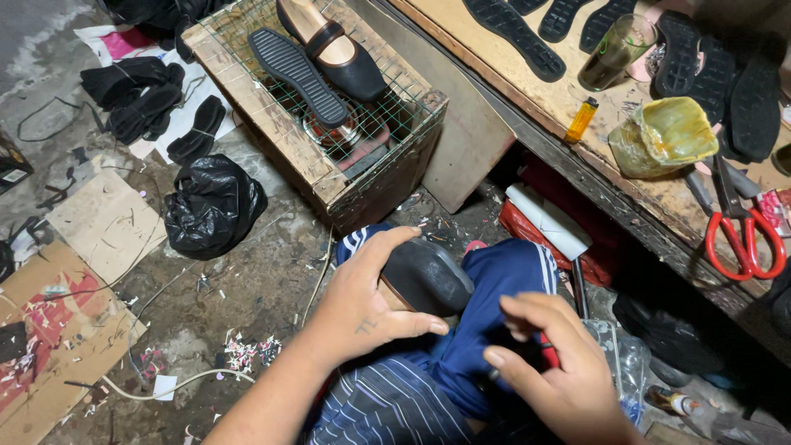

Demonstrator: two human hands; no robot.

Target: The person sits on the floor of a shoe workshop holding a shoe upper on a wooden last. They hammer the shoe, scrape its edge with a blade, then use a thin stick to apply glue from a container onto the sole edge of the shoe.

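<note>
My left hand (362, 305) grips a black shoe (424, 276) that rests on my knee, sole side up, thumb along its near edge. My right hand (556, 363) hovers beside it over my blue trouser leg (503, 276), fingers curled around something small with a red bit showing; what it is cannot be made out. A wooden crate with a wire mesh top (313, 99) stands ahead, with a black sole (297, 76) and a black flat shoe (338, 53) lying on the mesh.
A workbench (568, 99) at the right carries several black soles, a glass (614, 53), an orange lighter (581, 119), a yellowish glue-caked pot (663, 136) and red-handled scissors (741, 231). A black plastic bag (212, 204), cardboard (107, 222) and scraps lie on the floor.
</note>
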